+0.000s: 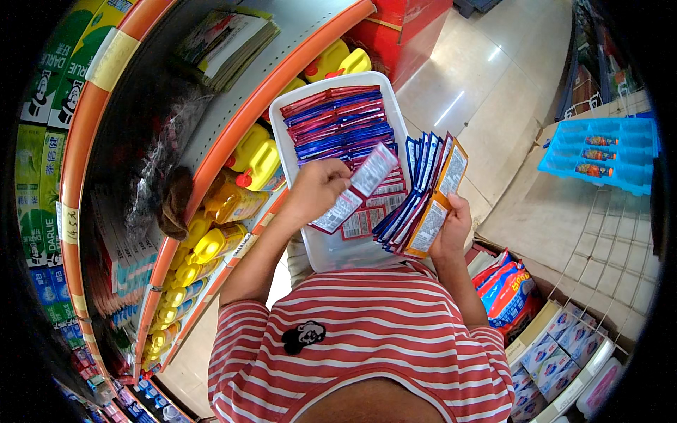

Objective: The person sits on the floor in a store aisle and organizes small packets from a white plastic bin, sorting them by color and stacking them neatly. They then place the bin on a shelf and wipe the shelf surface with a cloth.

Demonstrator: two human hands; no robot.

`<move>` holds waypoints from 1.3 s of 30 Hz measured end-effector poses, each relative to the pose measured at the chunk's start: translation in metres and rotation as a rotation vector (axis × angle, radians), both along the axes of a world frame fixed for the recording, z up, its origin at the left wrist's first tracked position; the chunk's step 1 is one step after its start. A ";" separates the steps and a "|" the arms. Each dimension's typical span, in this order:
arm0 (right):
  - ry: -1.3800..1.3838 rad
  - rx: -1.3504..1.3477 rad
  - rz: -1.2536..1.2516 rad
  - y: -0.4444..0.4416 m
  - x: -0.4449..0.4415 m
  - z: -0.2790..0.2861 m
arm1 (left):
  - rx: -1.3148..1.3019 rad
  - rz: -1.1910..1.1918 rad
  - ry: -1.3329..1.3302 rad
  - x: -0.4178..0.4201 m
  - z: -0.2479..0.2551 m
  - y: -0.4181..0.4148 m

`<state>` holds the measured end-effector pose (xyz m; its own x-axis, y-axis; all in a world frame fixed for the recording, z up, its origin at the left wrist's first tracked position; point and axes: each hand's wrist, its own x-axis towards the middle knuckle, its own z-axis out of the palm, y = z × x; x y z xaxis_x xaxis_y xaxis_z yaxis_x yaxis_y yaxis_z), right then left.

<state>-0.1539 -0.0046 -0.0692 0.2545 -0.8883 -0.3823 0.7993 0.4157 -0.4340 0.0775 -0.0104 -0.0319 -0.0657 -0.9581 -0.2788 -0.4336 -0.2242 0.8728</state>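
Observation:
My left hand [321, 190] pinches the edge of a joined pair of small foil sachets [374, 168] with printed silvery backs. It hangs over a white plastic tub [392, 95], partly in front of the rows within. Red and blue sachets [338, 124] stand packed on edge in the tub's far part. A few red ones [364, 222] lie flatter near the middle, and the near end shows its translucent floor. To the right of the tub, my right hand [452, 227] grips a thick fanned stack of sachet pairs [423, 195], blue and red with an orange pair [441, 198] outermost.
Store shelves with orange edges [222, 143] rise close on the left, holding yellow bottles [254, 158] and toothpaste boxes [39, 195]. On the right are a blue compartment tray [603, 153], a wire rack [592, 248], a red-and-blue bag [505, 291] and stacked small boxes [555, 354].

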 end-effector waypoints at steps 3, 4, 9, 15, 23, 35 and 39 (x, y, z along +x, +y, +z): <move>0.001 -0.047 -0.003 0.002 0.001 -0.004 | -0.085 -0.213 -0.172 -0.007 -0.015 0.002; 0.002 -0.058 -0.002 0.002 0.000 -0.004 | -0.072 -0.258 -0.173 -0.011 -0.018 0.004; 0.032 -0.035 -0.030 0.001 0.001 -0.004 | -0.008 -0.432 -0.330 -0.027 -0.025 0.003; 0.189 -0.125 0.056 0.001 0.006 0.001 | 0.038 -0.457 -0.534 -0.038 -0.028 0.006; 0.244 -0.142 0.092 0.001 0.007 0.009 | -0.022 -0.358 -0.557 -0.042 -0.027 0.006; 0.361 -0.165 0.127 0.001 0.012 0.020 | -0.188 0.022 0.112 -0.036 -0.009 0.003; 0.434 -0.219 0.136 0.002 0.014 0.021 | -0.217 0.009 0.284 -0.046 0.002 0.010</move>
